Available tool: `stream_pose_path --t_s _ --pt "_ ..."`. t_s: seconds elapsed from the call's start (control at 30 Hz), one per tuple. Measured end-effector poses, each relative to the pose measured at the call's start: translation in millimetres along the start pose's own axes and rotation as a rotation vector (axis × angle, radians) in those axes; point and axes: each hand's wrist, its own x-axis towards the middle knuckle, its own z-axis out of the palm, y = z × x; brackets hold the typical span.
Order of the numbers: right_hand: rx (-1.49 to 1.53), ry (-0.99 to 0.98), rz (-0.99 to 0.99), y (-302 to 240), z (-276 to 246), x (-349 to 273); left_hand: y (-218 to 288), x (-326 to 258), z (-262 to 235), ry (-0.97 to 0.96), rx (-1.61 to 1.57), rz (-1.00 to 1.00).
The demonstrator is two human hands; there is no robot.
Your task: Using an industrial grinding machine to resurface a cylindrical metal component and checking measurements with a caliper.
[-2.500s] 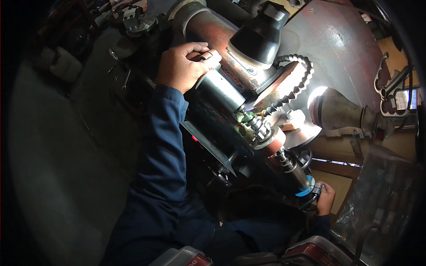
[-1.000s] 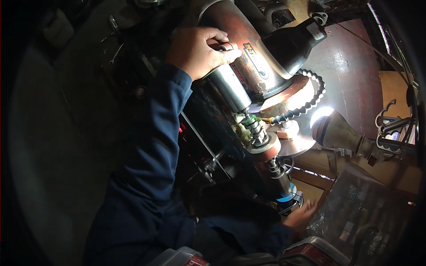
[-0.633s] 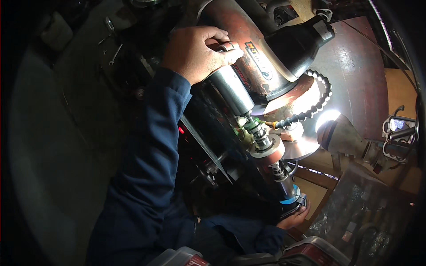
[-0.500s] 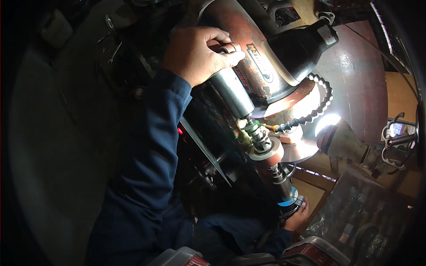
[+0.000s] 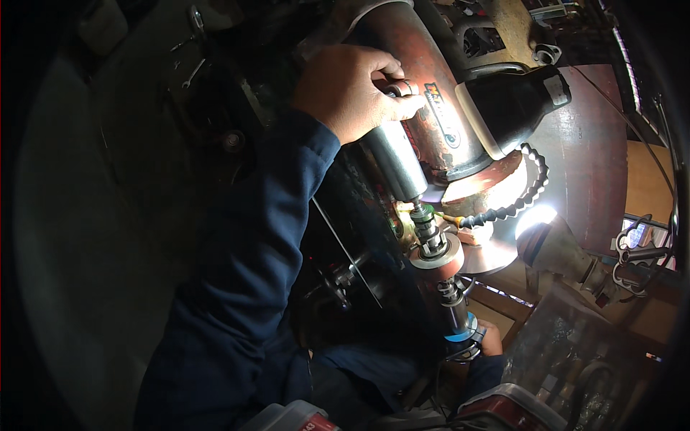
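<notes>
Your left hand (image 5: 348,95) pinches a small round piece (image 5: 403,88) atop the steel cylinder (image 5: 397,164), upper middle, all farther right than before. Your right hand (image 5: 492,340), lower right, is at the blue-banded cylinder (image 5: 456,318); I can't tell its grip.

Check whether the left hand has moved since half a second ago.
No: against the red housing, the left hand stays at the upper end of the silver cylinder.

The head camera looks down over the left sleeve (image 5: 262,215). Close by, it faces the machine (image 5: 425,68).
</notes>
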Motion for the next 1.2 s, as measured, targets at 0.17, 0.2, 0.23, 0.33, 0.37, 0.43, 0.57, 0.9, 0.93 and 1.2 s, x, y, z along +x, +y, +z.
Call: stream_pose_path --t_s 0.17,0.2,0.23,0.33,0.37,0.43,0.57,0.9,0.93,1.2 --pt "-0.113 0.249 -0.147 -5 33 -11 11 -8 -28 -0.088 0.076 -0.155" --pt "-0.114 0.250 -0.146 5 34 -13 12 -8 -27 -0.095 0.048 -0.167" --pt "-0.036 0.368 -0.201 20 34 -13 13 -7 -27 -0.095 0.050 -0.169" --pt "-0.002 0.571 -0.299 23 61 -33 18 -6 -29 -0.083 0.098 -0.135" --pt "-0.084 0.804 -0.365 24 65 -43 3 -1 0 -0.090 0.010 -0.115" --pt "-0.135 0.875 -0.447 24 98 -42 16 -5 -23 -0.075 0.079 -0.137" --pt "0.331 0.987 -0.668 27 117 -36 7 -9 -23 -0.024 0.068 -0.090" --pt "0.123 0.327 -0.177 20 29 -12 3 -5 -10 0.030 -0.027 -0.052" --pt "0.125 0.328 -0.182 13 28 -12 3 -5 -10 0.028 -0.035 -0.054" --pt "-0.130 -0.123 -0.072 2 -1 12 7 -3 -13 0.011 0.029 -0.021"
